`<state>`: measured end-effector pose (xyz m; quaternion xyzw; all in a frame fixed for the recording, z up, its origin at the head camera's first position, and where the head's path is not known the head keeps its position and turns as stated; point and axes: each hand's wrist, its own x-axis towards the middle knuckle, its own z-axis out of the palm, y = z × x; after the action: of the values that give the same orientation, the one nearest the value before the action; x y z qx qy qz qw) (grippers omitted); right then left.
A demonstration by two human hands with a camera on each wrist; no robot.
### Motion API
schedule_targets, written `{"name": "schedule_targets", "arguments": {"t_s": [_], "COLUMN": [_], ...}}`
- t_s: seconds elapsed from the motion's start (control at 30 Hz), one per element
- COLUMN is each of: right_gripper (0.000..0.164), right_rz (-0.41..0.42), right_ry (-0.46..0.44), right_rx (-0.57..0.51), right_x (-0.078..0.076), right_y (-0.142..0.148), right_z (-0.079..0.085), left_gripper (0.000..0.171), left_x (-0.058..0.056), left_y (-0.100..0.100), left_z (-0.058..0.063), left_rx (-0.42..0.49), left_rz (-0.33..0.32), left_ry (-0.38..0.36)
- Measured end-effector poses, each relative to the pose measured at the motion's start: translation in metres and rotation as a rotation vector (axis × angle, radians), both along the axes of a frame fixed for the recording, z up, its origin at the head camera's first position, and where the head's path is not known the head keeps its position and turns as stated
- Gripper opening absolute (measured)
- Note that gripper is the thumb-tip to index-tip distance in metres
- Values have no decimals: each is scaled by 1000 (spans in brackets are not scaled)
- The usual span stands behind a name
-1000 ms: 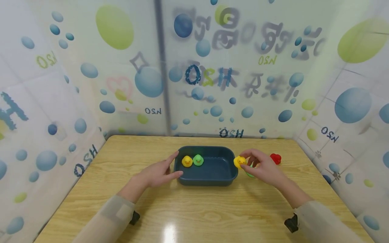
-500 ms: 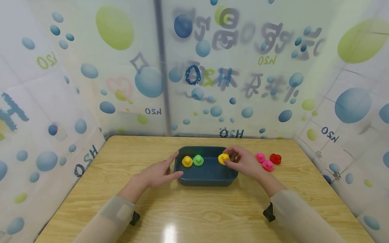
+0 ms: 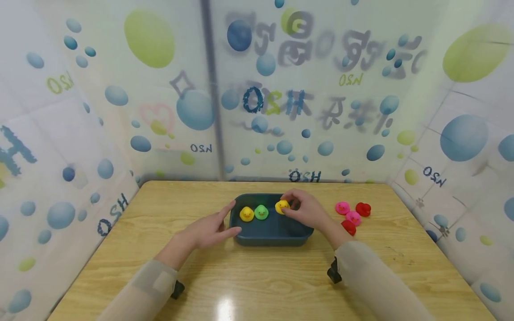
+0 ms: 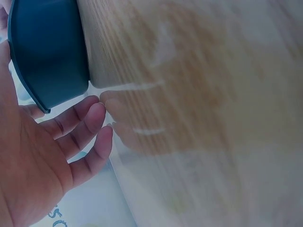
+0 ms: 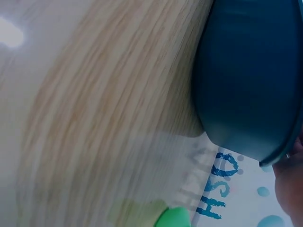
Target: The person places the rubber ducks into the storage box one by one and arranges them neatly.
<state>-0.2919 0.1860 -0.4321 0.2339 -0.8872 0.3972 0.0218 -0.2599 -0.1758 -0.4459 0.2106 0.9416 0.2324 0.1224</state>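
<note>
In the head view a dark blue basin [image 3: 271,241] stands on the table. Inside it, at the left, a yellow rubber duck [image 3: 246,214] and a green rubber duck [image 3: 261,212] sit side by side. My right hand [image 3: 307,209] pinches another yellow rubber duck [image 3: 282,206] over the basin's right half; whether that duck touches the floor of the basin I cannot tell. My left hand [image 3: 206,229] touches the basin's left end, its fingers relaxed. The left wrist view shows these fingers [image 4: 87,125] beside the basin wall [image 4: 52,52].
Right of the basin lie two pink ducks [image 3: 353,217] and two red ones [image 3: 363,209], one red partly behind my right wrist. A green thing [image 5: 174,217] shows at the bottom of the right wrist view. Behind the wooden table [image 3: 180,276] hangs a patterned curtain [image 3: 172,133].
My right hand has carried the yellow duck leftward from the basin's right rim to over its inside. The pink ducks and a second red one have come into sight. My left hand stays.
</note>
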Motion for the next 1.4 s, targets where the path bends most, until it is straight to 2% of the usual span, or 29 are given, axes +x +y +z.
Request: {"name": "schedule_targets", "arguments": {"t_s": [0.23,0.5,0.7,0.83,0.97,1.13,1.4], "right_gripper": [30,29,27,25,23,25,26], "right_rz": [-6,-33,-71,-96,-101,-112,-124], "right_ry": [-28,-70,-92,-72,-35,-11,-56], "right_rx": [10,73,203,316,382,411,418], "right_x": [-7,-8,-10,-10,-9,-8,-8], "right_y": [-7,-12,-17,-20,-22,-23,-25], "right_z": [-4,-10,-12,-12,-12,-10,-11], "left_gripper": [101,101,100,100,101,101,101], "left_x": [1,1,2,2,1,0,1], "left_y": [1,1,1,0,0,1,1], "left_z": [0,-1,0,-1,-1,-1,0], "left_rx": [-3,3,9,7,6,5,2], "left_rz": [6,6,4,2,3,4,6], "left_ry": [-2,5,4,6,5,6,-2]}}
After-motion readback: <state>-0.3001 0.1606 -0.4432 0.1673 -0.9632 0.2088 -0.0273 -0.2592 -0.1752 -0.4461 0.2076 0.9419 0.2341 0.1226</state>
